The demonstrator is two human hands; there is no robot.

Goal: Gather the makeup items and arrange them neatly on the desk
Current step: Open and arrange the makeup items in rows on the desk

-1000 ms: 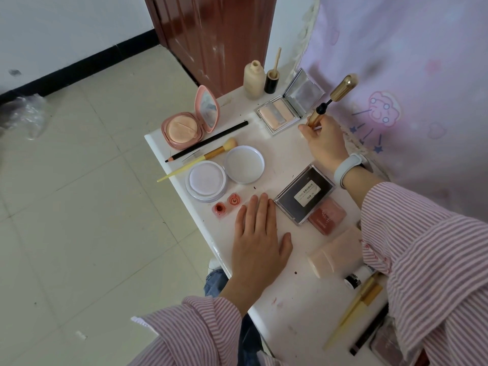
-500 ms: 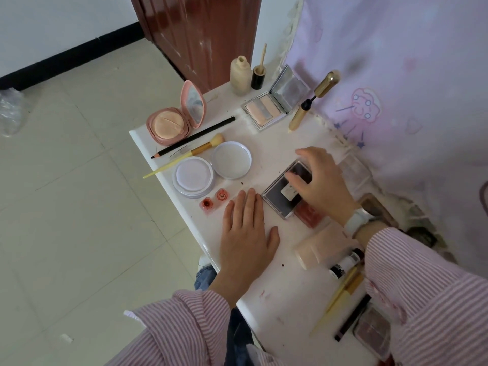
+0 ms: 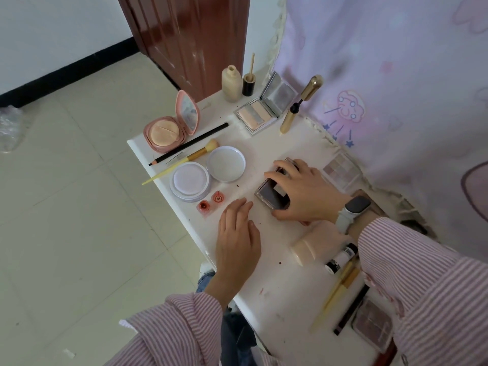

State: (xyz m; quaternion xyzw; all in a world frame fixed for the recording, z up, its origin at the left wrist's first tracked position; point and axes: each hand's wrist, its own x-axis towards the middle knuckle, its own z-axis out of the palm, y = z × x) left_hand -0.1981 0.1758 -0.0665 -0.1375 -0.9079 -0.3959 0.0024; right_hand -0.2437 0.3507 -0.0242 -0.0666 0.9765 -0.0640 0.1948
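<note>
Dark glossy plastic shows under the right hand (image 3: 303,194), whose curled fingers and thumb hold a rectangular dark-lidded compact case (image 3: 272,195) by its opposite edges, flat on the white surface (image 3: 285,286) near its middle. Beside it the left hand (image 3: 237,231) rests palm-down on the bare surface, fingers straight and close together, holding nothing, their tips near two small red caps (image 3: 210,202) at the left edge. Beyond the caps lie a round white powder jar (image 3: 189,182) and its round white lid (image 3: 225,163), a tan-bristled yellow-handled brush (image 3: 182,162) and a black pencil (image 3: 188,144). An open pink cushion compact (image 3: 169,128) sits at the far left corner. Along the far edge stand a beige bottle (image 3: 231,83), an open silver pressed-powder palette (image 3: 260,113) and a gold mascara tube (image 3: 290,116). Toward the near right corner lie a peach tube (image 3: 314,244), a small black-and-white tube (image 3: 340,257) and a mauve eyeshadow palette (image 3: 373,326).
</note>
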